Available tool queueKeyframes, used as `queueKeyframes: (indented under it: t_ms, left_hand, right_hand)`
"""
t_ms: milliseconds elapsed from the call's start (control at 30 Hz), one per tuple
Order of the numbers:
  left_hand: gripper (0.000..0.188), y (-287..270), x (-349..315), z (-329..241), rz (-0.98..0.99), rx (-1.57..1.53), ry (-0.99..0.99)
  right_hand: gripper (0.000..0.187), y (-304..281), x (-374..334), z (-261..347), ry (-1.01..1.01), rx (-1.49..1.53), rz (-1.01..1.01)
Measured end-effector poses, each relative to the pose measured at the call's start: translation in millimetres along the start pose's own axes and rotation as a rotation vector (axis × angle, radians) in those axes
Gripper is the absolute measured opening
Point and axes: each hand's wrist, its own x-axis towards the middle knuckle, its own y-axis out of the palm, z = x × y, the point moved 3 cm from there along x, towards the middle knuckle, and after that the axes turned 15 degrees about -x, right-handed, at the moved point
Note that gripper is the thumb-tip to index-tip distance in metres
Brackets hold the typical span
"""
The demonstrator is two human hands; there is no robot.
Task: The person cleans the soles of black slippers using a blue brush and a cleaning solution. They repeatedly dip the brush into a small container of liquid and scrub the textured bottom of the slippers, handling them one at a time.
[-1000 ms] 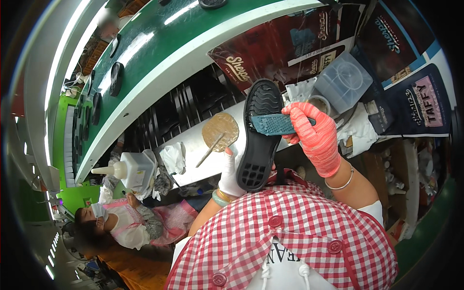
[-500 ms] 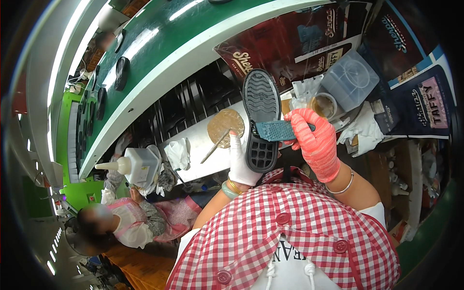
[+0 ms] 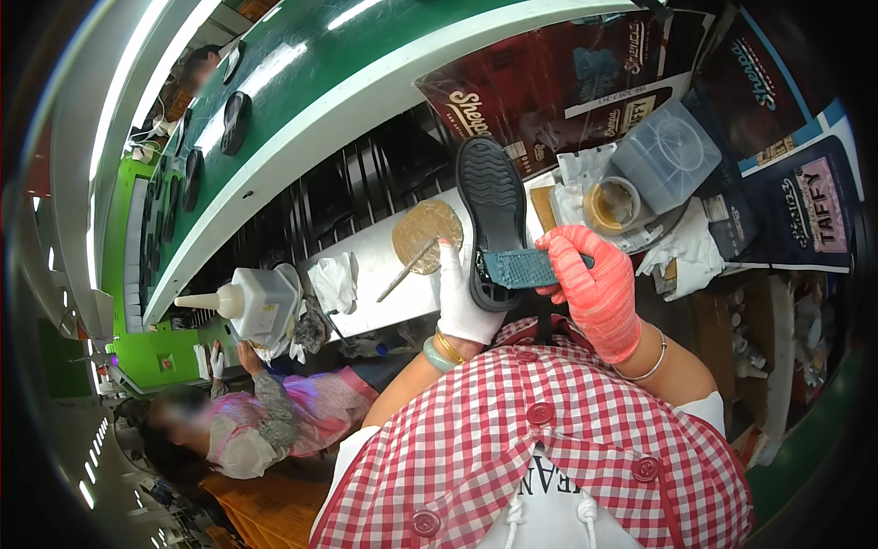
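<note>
My left hand (image 3: 464, 306), in a white glove, grips the heel end of a black shoe sole (image 3: 492, 183) from its left side. The sole stands nearly upright in the picture, its wavy tread partly showing. Across its lower part lies a teal textured strip (image 3: 519, 268). My right hand (image 3: 599, 297), in a coral-red knitted glove, pinches the strip's right end between thumb and fingers. The strip's left end touches the sole's left edge; whether it is fastened there I cannot tell. Left of the sole, a round tan disc (image 3: 430, 229) has a thin stick (image 3: 405, 272) resting on it.
A white nozzle bottle (image 3: 265, 306) and crumpled tissue (image 3: 333, 284) stand at the left. Right are a small cup (image 3: 613, 203), a clear plastic box (image 3: 677, 151) and white cloth (image 3: 684, 247). Beyond, a green conveyor (image 3: 311, 82) carries black soles. A co-worker (image 3: 274, 425) sits left.
The sole has tilted, so its tread looks darker and its heel grid is mostly hidden. My right hand has dropped slightly with the strip. The co-worker's hands have moved.
</note>
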Motion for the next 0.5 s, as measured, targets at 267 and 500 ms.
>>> queueKeyframes:
  t_ms: [267,500]
  left_hand:
    - [0.081,0.9,-4.4,0.4,0.046,-0.129,-0.055]
    - [0.078,2.9,-13.7,-2.2,0.093,-0.164,-0.142]
  right_hand:
    - [0.021,0.7,-7.3,0.4,0.043,0.011,0.076]
    - [0.019,-2.5,-7.1,3.5,0.012,-0.093,0.212]
